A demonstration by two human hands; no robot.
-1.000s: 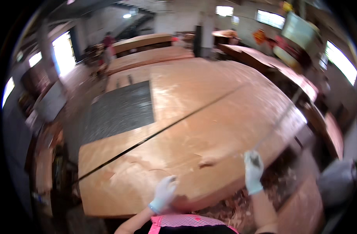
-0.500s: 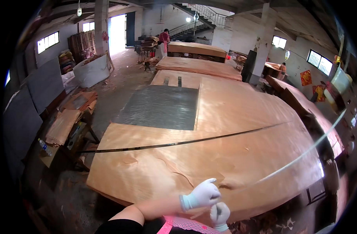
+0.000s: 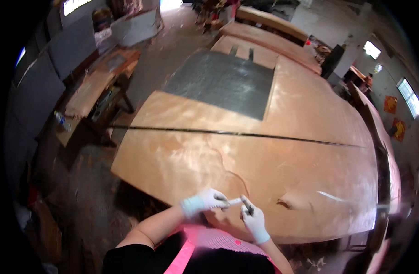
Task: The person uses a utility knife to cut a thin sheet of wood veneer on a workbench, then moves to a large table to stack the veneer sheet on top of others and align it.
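My left hand [image 3: 213, 200], in a white glove with a pale blue cuff, is closed at the near edge of a large wood veneer sheet [image 3: 305, 173]. A short white strip [image 3: 235, 201] runs from its fingertips toward my right hand [image 3: 255, 223], also gloved in white and closed. Something small and dark [image 3: 249, 210] shows at the right fingers; I cannot make out its kind. Both hands are above the sheet's near edge. A torn curl [image 3: 285, 201] stands up from the veneer on the right, and a wavy crack [image 3: 234, 176] runs beyond my hands.
A long thin dark bar [image 3: 209, 131] lies across the veneer. Farther off is a dark grey sheet [image 3: 223, 82]. On the left a low bench [image 3: 88, 98] bears veneer pieces and a plastic bottle [image 3: 59, 118]. A pale blurred cord [image 3: 333, 197] shows at the right.
The view has tipped down and turned left. My hands have moved apart, and a white strip now shows between them. The long pale cord on the right shows much shorter.
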